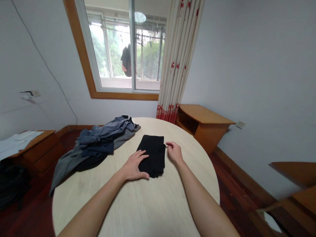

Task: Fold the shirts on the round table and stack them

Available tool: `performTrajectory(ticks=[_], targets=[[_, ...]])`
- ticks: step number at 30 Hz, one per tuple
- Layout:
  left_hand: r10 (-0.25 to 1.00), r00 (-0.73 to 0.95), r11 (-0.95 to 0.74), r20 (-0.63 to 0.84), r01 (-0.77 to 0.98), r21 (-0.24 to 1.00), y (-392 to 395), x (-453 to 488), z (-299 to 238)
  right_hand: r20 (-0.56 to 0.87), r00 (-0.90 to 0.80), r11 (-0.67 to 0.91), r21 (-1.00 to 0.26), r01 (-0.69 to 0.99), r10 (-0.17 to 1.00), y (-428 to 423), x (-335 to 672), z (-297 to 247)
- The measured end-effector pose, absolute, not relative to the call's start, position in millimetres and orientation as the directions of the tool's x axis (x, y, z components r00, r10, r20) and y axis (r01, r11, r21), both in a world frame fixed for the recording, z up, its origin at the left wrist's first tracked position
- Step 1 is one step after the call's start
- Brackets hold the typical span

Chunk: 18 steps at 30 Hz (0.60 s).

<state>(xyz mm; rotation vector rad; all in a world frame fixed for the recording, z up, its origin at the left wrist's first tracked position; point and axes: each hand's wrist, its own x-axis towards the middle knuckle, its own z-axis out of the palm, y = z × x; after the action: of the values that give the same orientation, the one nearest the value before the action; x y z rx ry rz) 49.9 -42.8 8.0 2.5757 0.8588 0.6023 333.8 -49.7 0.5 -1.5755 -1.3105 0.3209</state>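
Cloth (154, 151), black, folded to a flat rough rectangle, lies near the middle of the round worktop (138, 207). Left hand (133, 167) rests on its left side, palm down, fingers spread apart, thumb at the near edge. Right hand (175, 153) sits just beside the right edge, fingers curled; cannot tell whether their tips meet or touch the fabric. Pile (103, 135) of unfolded grey, blue and black garments lies to the left, one grey end hanging over the worktop's rim. Containers: cabinet (209, 115) beyond the worktop, right of centre, has an open compartment (187, 123), its inside too dark to read. Drawer unit (46, 154) at far left, drawers closed, contents hidden; white sheet (18, 143) on its top. Dark bag (11, 184) on the floor below it, contents hidden.
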Motion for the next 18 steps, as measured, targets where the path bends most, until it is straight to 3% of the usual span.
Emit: performTrajectory(ticks=[10,18], targets=[[0.615,0.748,-0.769,0.25,0.5,0.397,-44.6,53.8,9.8,0.362,0.164,0.137,-0.676,0.724,0.918,-40.3,340.7,-22.9],[0.632,0.736,-0.75,0.242,0.503,0.431,-45.0,54.3,14.2,0.328,0.197,0.134,-0.76,0.636,0.924,-32.5,344.6,-29.7]])
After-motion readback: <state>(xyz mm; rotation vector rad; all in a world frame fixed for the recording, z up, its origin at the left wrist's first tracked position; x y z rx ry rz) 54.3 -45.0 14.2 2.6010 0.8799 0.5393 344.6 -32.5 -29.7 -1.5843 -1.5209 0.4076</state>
